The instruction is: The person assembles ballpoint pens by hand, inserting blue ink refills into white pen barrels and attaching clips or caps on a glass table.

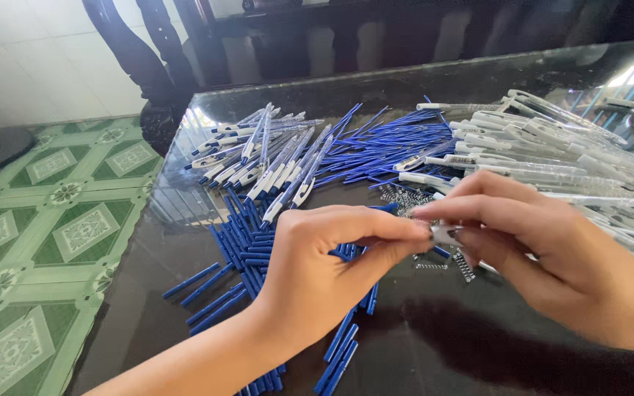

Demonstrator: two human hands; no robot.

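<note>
Right in front of me, my left hand point(324, 271) and right hand point(544, 249) meet over the middle of the dark glass tabletop point(434, 345), fingertips pressed together. Between them I'm pinching a small white pen part point(445, 235); the left thumb and forefinger close on it from one side, the right fingers curl round it from the other. I can't tell exactly what the piece is, it's mostly hidden by the fingers.

Just under the hands, a few loose metal springs point(464, 265) lie on the glass, with more bunched a little further back. To the left, and running under my left wrist toward the near edge, sits a scatter of short blue barrels point(247, 246), some strayed off toward the left edge.

Further back, a heap of thin blue refills point(376, 150) fans out across the middle. Left of it, toward the far left corner, a cluster of pens point(273, 158) with clear bodies and blue insides looks put together already. Along the right side, up to the far right corner, a big pile of clear-and-white pen bodies point(552, 147) waits.

My read: a modest batch done, and plenty of loose parts on the tabletop, so most of the work is still ahead.
</note>
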